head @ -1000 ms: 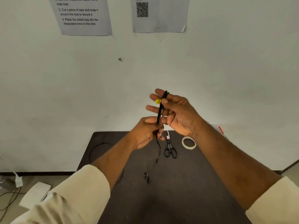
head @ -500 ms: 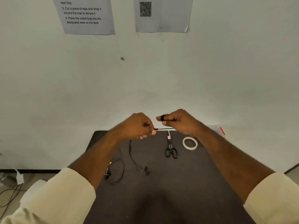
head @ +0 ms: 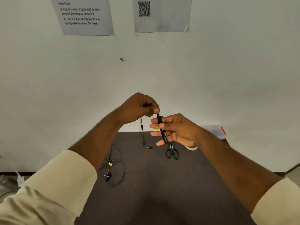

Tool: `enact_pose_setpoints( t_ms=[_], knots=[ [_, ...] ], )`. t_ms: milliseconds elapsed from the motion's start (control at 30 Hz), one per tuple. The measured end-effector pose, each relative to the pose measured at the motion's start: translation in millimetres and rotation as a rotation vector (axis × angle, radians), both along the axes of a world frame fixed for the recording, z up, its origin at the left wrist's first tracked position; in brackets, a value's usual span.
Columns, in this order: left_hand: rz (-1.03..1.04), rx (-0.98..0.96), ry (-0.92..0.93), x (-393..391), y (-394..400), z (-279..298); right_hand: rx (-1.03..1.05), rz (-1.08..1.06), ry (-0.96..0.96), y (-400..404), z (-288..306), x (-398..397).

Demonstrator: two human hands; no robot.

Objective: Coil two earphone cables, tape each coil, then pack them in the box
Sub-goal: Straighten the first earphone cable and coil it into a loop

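Both hands up over the tabletop's far edge, winding one earphone cable (head: 162, 130).
Right hand (head: 177, 129): fingers spread, black coil looped round them, thumb pinning it. Left hand (head: 139, 108): pinching the cable's free end, rest dangling down to the tabletop (head: 162, 184). Second earphone cable (head: 113, 166) loose near left edge. Scissors (head: 172, 152) and tape roll (head: 191, 148) near far edge, just past the right hand.
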State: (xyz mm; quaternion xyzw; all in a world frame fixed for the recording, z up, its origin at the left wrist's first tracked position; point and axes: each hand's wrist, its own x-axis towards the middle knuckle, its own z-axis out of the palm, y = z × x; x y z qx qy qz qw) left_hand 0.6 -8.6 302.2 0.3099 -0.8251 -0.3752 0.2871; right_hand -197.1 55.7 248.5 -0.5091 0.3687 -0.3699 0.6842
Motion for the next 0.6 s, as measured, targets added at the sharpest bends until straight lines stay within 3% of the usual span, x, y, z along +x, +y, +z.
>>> enact_pose_setpoints(
  t_ms=[167,333,433,600],
  knots=[
    [0.005,0.377,0.366,-12.3,11.0,-29.4,0.012,0.075,-0.322,7.0,9.4,9.2],
    [-0.102,0.656,0.501,-25.6,31.3,-55.7,-0.076,0.027,-0.483,4.0,25.3,21.0],
    [-0.049,0.697,0.584,-26.9,31.4,-62.4,-0.126,-0.060,-0.459,-1.6,34.2,17.9],
    [0.022,0.688,0.515,-21.9,35.0,-65.9,-0.204,-0.212,-0.437,-11.3,39.1,14.9]
  ],
)
